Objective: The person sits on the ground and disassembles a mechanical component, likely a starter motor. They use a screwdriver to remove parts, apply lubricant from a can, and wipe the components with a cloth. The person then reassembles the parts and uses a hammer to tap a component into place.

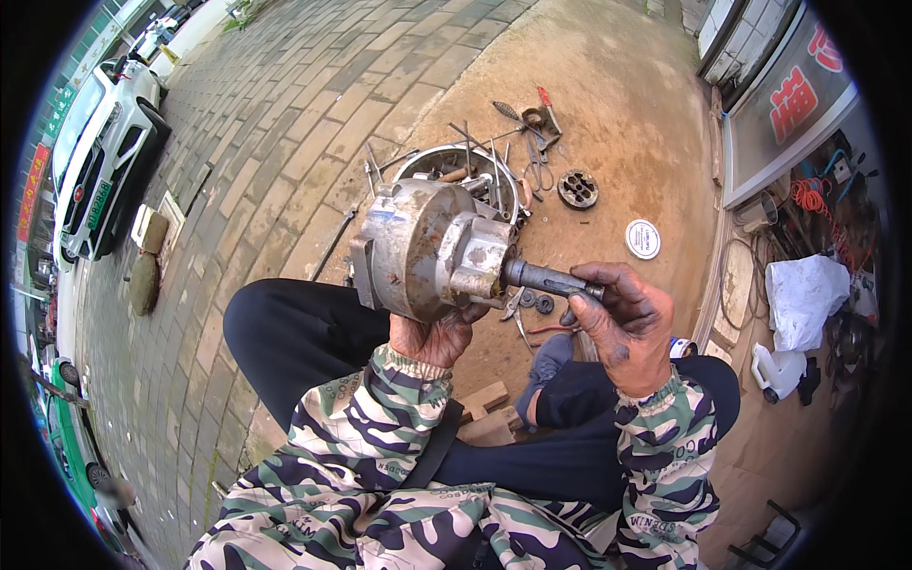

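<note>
A heavy grey cast-metal housing (418, 249), stained with rust and grease, is held up in front of me. My left hand (432, 337) cradles it from below, its fingers partly hidden beneath the casting. Out of the housing's right end projects a dark, greasy shaft (543, 277). Thumb and fingers of my right hand (635, 328) pinch the outer end of that shaft, and the fingertips are black with grease. How far the shaft reaches inside the casting is hidden.
Behind the housing, a round metal basin (427, 161) holds several tools. Pliers (519, 313), small black rings (543, 304), a round part with holes (578, 189) and a white lid (643, 238) lie around it. A glass door (793, 104) stands at right; a parked white car (109, 157) at left.
</note>
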`<state>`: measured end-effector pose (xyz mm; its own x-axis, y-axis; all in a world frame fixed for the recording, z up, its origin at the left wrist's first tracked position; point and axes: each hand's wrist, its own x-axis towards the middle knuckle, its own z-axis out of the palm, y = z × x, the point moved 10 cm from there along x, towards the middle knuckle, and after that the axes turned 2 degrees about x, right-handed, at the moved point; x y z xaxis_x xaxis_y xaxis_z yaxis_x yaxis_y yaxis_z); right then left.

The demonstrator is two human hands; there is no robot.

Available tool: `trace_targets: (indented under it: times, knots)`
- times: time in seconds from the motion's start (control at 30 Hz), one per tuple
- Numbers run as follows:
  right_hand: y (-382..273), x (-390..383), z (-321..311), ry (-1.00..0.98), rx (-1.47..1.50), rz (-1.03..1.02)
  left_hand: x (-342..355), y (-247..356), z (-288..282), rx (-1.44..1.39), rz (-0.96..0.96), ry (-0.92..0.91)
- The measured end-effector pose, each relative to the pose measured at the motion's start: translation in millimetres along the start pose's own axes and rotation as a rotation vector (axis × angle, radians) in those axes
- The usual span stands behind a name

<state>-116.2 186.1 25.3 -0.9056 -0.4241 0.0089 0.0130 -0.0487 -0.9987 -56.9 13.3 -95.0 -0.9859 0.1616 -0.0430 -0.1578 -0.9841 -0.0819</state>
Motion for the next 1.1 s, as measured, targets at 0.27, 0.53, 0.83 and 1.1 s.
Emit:
trace_targets:
  times: [0.27, 0.53, 0.83, 1.1]
  knots:
    - [56.4, 13.1, -34.3, 0.176, -0.493, 0.133, -10.6, 28.5, 9.5, 0.503, 0.358, 0.14]
    - [29.3, 11.3, -11.3, 0.081, 0.028, 0.005, -11.7, 24.6, 7.9, 0.769, 0.372, 0.23]
    - [24.6, 7.8, -1.1, -0.009, -0.064, -0.032, -19.9, 40.8, 33.1, 1.341, 0.476, 0.196]
    - [33.4, 7.0, -6.7, 0.04, -0.088, 0.062, -12.8, 32.9, 51.1, 1.371, 0.402, 0.136]
